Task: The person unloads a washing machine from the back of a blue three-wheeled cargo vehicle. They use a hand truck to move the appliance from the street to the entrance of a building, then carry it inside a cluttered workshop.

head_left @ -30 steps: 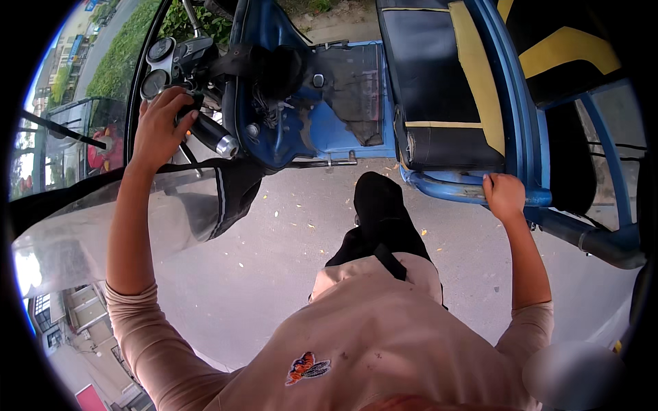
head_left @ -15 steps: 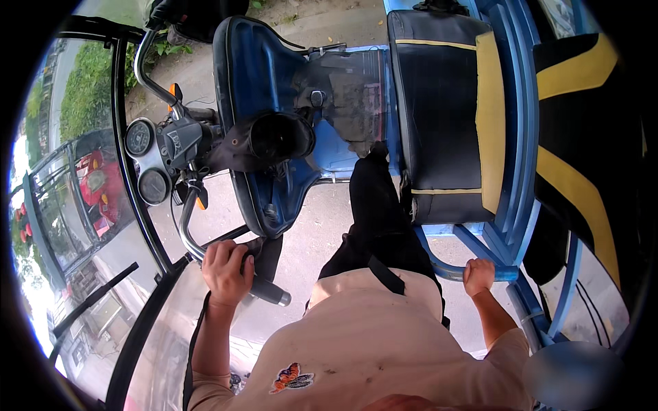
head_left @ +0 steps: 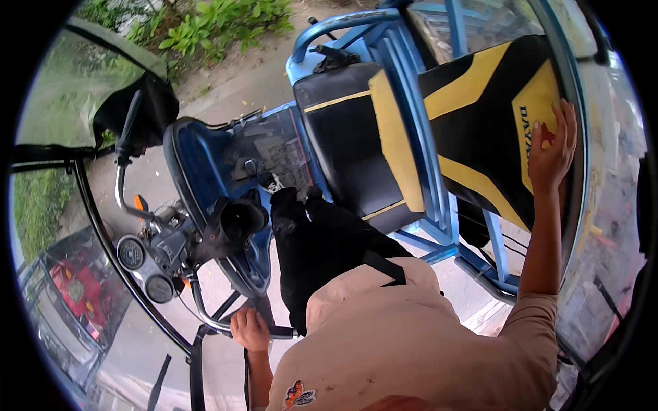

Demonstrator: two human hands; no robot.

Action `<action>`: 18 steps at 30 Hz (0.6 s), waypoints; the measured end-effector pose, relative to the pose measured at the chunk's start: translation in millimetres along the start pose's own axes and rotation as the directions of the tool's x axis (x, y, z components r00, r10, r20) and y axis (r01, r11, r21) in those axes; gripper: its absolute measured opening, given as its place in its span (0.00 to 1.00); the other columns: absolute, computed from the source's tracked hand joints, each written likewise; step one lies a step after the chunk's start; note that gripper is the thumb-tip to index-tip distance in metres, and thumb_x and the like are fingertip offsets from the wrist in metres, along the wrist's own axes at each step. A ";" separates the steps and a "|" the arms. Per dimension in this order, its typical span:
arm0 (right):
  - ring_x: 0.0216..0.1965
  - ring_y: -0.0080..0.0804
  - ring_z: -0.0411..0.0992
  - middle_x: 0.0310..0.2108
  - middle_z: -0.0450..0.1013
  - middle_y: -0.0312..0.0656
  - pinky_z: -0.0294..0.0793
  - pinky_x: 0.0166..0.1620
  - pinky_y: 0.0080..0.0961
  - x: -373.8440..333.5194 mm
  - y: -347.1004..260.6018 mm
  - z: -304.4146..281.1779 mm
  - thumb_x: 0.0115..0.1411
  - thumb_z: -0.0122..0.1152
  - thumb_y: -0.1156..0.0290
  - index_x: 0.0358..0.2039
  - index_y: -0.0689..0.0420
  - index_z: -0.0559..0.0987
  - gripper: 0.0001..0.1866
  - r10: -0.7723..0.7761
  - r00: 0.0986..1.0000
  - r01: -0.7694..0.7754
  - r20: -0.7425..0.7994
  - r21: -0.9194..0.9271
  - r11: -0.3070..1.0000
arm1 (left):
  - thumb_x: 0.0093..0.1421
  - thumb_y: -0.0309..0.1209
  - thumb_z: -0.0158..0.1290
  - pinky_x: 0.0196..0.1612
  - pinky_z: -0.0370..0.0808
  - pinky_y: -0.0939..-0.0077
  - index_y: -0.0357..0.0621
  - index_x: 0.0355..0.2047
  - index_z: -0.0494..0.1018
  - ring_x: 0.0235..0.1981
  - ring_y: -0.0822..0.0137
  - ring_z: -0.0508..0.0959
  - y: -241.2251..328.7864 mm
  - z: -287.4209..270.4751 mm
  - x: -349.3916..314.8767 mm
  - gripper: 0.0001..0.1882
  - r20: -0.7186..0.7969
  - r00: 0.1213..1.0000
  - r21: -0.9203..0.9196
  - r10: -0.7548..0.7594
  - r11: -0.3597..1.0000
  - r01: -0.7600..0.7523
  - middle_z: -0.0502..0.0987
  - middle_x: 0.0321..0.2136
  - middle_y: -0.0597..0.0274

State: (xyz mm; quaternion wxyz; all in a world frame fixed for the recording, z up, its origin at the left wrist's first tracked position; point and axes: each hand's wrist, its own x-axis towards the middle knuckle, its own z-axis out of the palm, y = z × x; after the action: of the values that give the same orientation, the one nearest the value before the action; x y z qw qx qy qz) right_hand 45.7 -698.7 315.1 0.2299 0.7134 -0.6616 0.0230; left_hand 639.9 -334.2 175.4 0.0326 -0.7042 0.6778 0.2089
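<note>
My left hand (head_left: pixel 250 329) is closed around the lower grip (head_left: pixel 282 332) of a three-wheeler's metal handlebar. Off to the right, my right hand (head_left: pixel 552 145) lies with fingers stretched out on a black and yellow padded panel (head_left: pixel 473 116), close to its outer edge. It seems to rest on the panel's yellow part and holds nothing. Between my hands, my legs in black trousers (head_left: pixel 322 246) reach onto the footboard (head_left: pixel 274 151), where a shoe (head_left: pixel 271 182) shows. Beside my legs is a black seat (head_left: pixel 343 147) with yellow trim.
Ahead of the seat rises a blue moulded front shield (head_left: pixel 195 151) with a black cap-like item (head_left: pixel 236 222) on it. Two round gauges (head_left: pixel 131 251) sit by the handlebar. Blue metal bars (head_left: pixel 418 137) run behind the seat. A red vehicle (head_left: pixel 79 288) shows beyond the windscreen.
My right hand has let go of the blue rail and moved outward onto the black and yellow panel. My legs have come further onto the footboard. My left hand still grips the handlebar.
</note>
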 end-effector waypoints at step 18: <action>0.56 0.47 0.71 0.58 0.68 0.48 0.71 0.57 0.38 100.3 60.9 -13.6 0.51 0.73 0.52 0.63 0.59 0.67 0.43 0.433 0.888 -0.382 0.156 -0.272 0.883 | 0.63 0.29 0.54 0.55 0.68 0.55 0.39 0.54 0.71 0.53 0.45 0.72 -129.8 -122.9 451.3 0.19 -0.453 0.891 0.136 0.028 0.990 0.038 0.73 0.51 0.49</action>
State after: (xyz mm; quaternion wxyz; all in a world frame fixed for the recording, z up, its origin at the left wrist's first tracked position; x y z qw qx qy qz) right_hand 3.7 -788.6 379.2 0.2301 0.5237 -0.8160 -0.0833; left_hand 793.6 -789.0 103.8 -0.0760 -0.7312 0.6778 -0.0097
